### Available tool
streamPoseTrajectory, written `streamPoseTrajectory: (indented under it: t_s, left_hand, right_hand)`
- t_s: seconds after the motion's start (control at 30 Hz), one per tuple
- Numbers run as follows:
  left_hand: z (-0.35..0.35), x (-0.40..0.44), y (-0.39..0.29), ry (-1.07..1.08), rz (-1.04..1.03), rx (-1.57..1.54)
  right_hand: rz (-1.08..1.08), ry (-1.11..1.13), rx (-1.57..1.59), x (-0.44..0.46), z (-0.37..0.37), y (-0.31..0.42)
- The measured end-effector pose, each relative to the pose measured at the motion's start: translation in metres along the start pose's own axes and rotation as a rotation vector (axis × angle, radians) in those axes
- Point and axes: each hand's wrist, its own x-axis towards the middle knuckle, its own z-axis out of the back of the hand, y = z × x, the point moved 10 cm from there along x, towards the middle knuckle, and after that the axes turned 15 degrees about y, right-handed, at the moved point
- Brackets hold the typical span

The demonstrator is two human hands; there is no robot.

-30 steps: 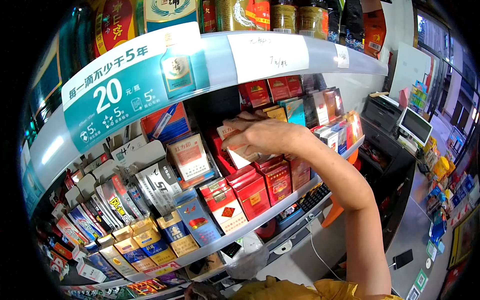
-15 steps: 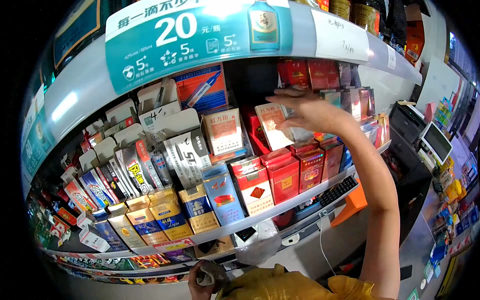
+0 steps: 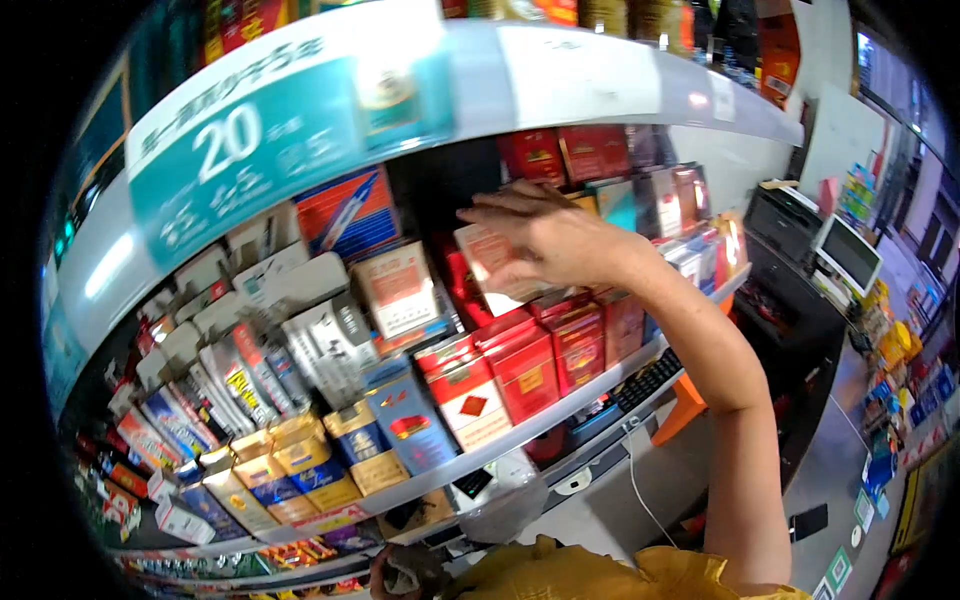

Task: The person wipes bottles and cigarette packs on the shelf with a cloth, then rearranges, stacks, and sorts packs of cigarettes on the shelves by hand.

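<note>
My right hand [image 3: 560, 238] reaches into the shelf with its thumb across the front of a white cigarette pack [image 3: 488, 258] and its fingers over the top. The pack leans, and the hand covers its right side. A similar white pack [image 3: 400, 292] stands to its left. Red cigarette packs [image 3: 515, 362] stand just below the hand in the front row. Low at the bottom edge, my left hand [image 3: 382, 572] is closed around a crumpled grey cloth [image 3: 415, 570], dim and partly cut off.
A shelf edge with a teal price sign [image 3: 240, 150] runs above the packs. Blue and gold packs [image 3: 310, 462] line the front ledge, with boxed pens [image 3: 245, 385] behind. To the right are a black printer [image 3: 785, 225], a monitor [image 3: 848, 250] and a white cable [image 3: 640, 480].
The view has shifted, so the shelf and packs appear farther left and mostly lower. My right hand stays at the white pack, its thumb now farther across the front. My left hand sits lower in view.
</note>
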Motion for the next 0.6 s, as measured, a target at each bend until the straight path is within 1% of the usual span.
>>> streamPoseTrajectory:
  t_s: [0.07, 0.13, 0.17, 0.2, 0.23, 0.27, 0.3, 0.33, 0.4, 0.5, 0.6]
  left_hand:
    - [0.009, -0.005, 0.014, -0.015, 0.043, -0.019]
    - [0.01, -0.004, 0.016, 0.022, -0.02, 0.016]
    - [0.01, -0.003, 0.014, 0.036, -0.048, 0.035]
    - [0.009, 0.0, 0.015, 0.055, -0.049, 0.017]
    - [0.006, 0.002, 0.015, 0.074, -0.049, 0.0]
    - [0.004, 0.004, 0.015, 0.092, -0.05, -0.016]
    - [-0.006, 0.01, 0.002, 0.122, -0.06, -0.058]
    - [-0.009, 0.014, -0.003, 0.128, -0.051, -0.062]
    - [-0.01, 0.015, -0.001, 0.118, -0.025, -0.058]
    - [-0.008, 0.018, 0.005, 0.099, 0.01, -0.069]
    - [-0.005, 0.022, 0.008, 0.076, 0.034, -0.086]
  right_hand:
    - [-0.07, -0.186, 0.147, -0.032, 0.035, -0.028]
    - [-0.259, -0.353, 0.182, -0.077, 0.058, -0.071]
    - [-0.422, -0.331, 0.196, -0.099, 0.06, -0.095]
    - [-0.555, -0.368, 0.21, -0.125, 0.044, -0.142]
    - [-0.59, -0.394, 0.232, -0.142, 0.047, -0.166]
    - [-0.657, -0.297, -0.009, -0.153, 0.05, -0.183]
    - [-0.604, -0.377, -0.008, -0.171, 0.048, -0.208]
    - [-0.683, -0.416, 0.064, -0.193, 0.038, -0.244]
    - [-0.748, -0.412, -0.029, -0.23, 0.008, -0.316]
    - [-0.853, -0.148, -0.055, -0.231, -0.017, -0.335]
    - [-0.821, 0.048, -0.039, -0.22, -0.046, -0.359]
